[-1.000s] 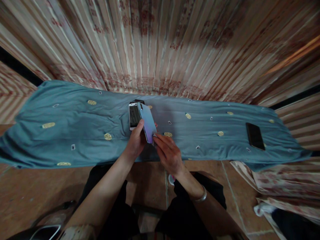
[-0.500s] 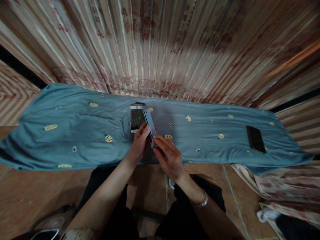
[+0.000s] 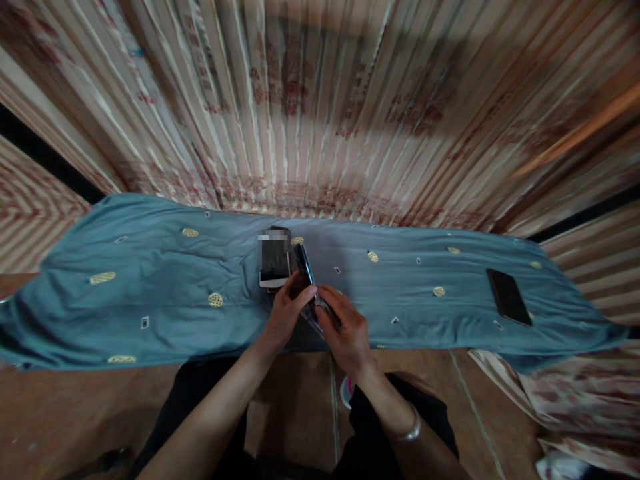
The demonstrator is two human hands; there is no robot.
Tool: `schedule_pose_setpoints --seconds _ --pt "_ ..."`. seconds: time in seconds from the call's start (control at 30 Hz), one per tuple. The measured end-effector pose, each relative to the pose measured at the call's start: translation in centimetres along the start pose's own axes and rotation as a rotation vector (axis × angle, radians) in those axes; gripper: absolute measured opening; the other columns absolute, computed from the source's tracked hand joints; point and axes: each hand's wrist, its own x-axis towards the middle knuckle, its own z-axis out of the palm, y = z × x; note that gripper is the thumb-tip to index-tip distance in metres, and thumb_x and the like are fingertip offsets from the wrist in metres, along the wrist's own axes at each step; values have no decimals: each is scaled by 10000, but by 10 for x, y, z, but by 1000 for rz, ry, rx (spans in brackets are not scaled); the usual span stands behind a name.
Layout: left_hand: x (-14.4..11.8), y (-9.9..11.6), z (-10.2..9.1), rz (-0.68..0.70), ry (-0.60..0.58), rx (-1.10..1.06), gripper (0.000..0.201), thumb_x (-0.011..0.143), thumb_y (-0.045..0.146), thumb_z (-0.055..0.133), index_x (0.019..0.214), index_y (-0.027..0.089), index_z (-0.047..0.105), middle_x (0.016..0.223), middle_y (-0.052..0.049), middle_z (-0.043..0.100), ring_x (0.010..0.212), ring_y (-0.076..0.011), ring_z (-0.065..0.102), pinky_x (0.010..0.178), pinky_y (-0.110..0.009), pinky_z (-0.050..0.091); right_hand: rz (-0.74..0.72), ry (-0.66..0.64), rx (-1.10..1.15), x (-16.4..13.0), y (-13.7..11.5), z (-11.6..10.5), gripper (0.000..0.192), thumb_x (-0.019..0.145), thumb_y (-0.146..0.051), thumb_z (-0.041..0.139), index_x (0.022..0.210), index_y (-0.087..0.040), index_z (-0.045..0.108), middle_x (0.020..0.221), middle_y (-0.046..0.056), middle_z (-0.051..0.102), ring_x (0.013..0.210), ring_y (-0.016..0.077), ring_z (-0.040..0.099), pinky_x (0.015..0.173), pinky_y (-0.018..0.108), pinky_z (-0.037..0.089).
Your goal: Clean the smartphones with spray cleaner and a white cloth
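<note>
My left hand is closed around a slim smartphone, which is tilted nearly edge-on with a bluish glint along its side. Close against its lower part, the fingers of my right hand are bent and pressed together. Something greyish shows under them, too small and dark to name. Just left of the held phone, a dark-screened phone with a pale lower edge lies on the cloth, apparently on top of another dark flat item. Part of its upper end is pixelated.
A teal cloth with yellow pineapple prints covers the long narrow table. Toward its right end lies a black phone. Pleated curtains hang right behind the table. Below are my legs and a tiled floor.
The held phone has turned from showing its light blue face to nearly edge-on. Both hands have drawn closer together around it. The whole view has shifted slightly, with the table lower.
</note>
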Motion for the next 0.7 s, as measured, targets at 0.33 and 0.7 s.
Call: schedule_pose_setpoints --seconds 0.33,0.7 --pt "2 -2 -6 -21 -91 -147 527 770 576 872 1139 207 794 1132 -90 820 1182 -308 715 993 -406 563 427 100 341 8 19 -5 251 926 -372 745 1111 -244 857 1032 53 870 931 248 828 841 373 695" --pt "7 -4 -13 -97 -170 -109 462 805 596 814 1000 177 794 1045 -97 828 1117 -332 738 963 -405 576 723 135 704 11 15 4 360 727 -495 930 984 -248 883 997 43 865 904 206 793 872 329 632"
